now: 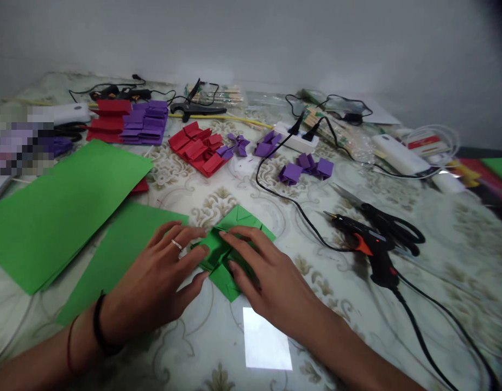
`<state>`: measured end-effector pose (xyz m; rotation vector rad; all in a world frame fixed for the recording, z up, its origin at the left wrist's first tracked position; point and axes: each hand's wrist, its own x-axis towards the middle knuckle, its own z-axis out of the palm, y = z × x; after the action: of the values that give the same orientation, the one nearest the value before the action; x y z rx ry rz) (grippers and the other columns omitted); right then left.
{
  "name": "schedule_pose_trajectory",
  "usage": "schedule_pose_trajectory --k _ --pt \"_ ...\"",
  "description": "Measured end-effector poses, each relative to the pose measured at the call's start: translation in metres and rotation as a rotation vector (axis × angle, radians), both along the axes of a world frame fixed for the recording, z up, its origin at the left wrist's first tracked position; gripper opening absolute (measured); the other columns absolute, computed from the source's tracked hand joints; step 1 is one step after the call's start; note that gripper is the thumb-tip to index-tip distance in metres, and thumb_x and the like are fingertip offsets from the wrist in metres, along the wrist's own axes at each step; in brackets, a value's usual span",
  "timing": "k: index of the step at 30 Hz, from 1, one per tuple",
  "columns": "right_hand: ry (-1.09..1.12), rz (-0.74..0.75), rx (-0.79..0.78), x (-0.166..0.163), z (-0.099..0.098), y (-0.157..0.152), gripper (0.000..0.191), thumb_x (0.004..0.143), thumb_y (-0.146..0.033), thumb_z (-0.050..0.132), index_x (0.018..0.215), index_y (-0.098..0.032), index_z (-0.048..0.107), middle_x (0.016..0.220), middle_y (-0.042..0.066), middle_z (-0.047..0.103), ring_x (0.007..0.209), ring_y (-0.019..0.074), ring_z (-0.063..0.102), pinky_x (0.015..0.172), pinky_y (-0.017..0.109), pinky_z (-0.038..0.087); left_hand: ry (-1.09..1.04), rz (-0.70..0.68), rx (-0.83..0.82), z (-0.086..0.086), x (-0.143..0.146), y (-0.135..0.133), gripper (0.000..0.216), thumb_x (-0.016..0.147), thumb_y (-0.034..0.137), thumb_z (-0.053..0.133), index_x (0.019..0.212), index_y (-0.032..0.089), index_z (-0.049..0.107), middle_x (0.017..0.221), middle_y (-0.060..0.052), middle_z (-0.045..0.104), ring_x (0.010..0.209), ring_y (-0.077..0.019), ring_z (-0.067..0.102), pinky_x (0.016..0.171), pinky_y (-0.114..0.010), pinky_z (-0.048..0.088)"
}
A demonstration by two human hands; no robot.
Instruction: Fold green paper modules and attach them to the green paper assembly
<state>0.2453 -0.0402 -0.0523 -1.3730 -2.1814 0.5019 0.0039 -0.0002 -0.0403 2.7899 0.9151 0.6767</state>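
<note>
A piece of folded green paper (242,217) lies on the patterned table between my hands, its middle folded up into raised flaps. My left hand (163,271), with a ring and a dark wrist band, has its curled fingertips at the paper's left edge. From the right, my right hand (267,271) reaches over the paper, its fingers and thumb pressing on the folds and hiding part of them. Under and beside my left hand is a flat green sheet (120,255). Farther left lies a stack of green paper (67,212).
On the right lie a black hot glue gun (369,244) with its cord and black-handled scissors (389,221). Red folded pieces (200,146) and purple folded pieces (306,167) sit beyond my hands. A white power strip (297,139) holds two plugs. Cables run along the back.
</note>
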Motion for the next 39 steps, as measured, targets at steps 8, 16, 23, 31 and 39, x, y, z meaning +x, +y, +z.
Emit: schedule_pose_trajectory --k 8,16,23,31,39 --pt "0.022 0.019 -0.006 0.000 0.001 -0.001 0.042 0.108 -0.019 0.052 0.149 -0.013 0.062 0.144 0.021 0.064 0.133 0.0346 0.067 0.108 0.059 0.065 -0.022 0.149 -0.065 -0.007 -0.004 0.004 0.029 0.103 0.020 0.062 0.130 0.022 0.055 0.121 -0.010 0.070 0.106 -0.0286 0.074 0.096 -0.047 0.063" --pt "0.048 0.056 -0.006 0.000 0.006 0.000 0.044 0.110 -0.019 0.051 0.153 -0.018 0.056 0.144 0.017 0.069 0.132 0.0321 0.065 0.112 0.057 0.062 -0.004 0.139 -0.088 -0.009 0.001 0.002 0.025 0.103 0.012 0.060 0.126 0.022 0.055 0.116 -0.008 0.074 0.101 -0.0274 0.077 0.088 -0.044 0.066" --pt "0.061 0.098 -0.021 -0.001 0.006 0.001 0.040 0.110 -0.017 0.052 0.148 -0.014 0.061 0.132 0.014 0.076 0.122 0.0328 0.065 0.108 0.058 0.061 -0.022 0.123 -0.087 -0.013 0.003 0.001 0.024 0.104 0.011 0.060 0.124 0.023 0.056 0.123 -0.010 0.071 0.103 -0.0268 0.077 0.089 -0.044 0.068" --pt "0.014 0.120 -0.009 0.000 0.006 0.002 0.029 0.111 -0.019 0.051 0.125 -0.014 0.077 0.134 0.014 0.077 0.122 0.0323 0.066 0.110 0.059 0.060 0.019 0.038 -0.111 -0.010 0.004 0.000 0.020 0.103 0.003 0.059 0.108 0.019 0.071 0.128 -0.012 0.072 0.116 -0.0293 0.072 0.099 -0.049 0.067" --pt "0.028 0.108 -0.006 0.003 0.010 0.004 0.031 0.113 -0.025 0.052 0.132 -0.016 0.075 0.135 0.013 0.077 0.124 0.0326 0.068 0.112 0.060 0.058 0.046 0.070 -0.116 -0.007 0.003 0.000 0.025 0.103 0.008 0.062 0.124 0.018 0.070 0.136 -0.016 0.072 0.124 -0.0333 0.072 0.105 -0.056 0.064"
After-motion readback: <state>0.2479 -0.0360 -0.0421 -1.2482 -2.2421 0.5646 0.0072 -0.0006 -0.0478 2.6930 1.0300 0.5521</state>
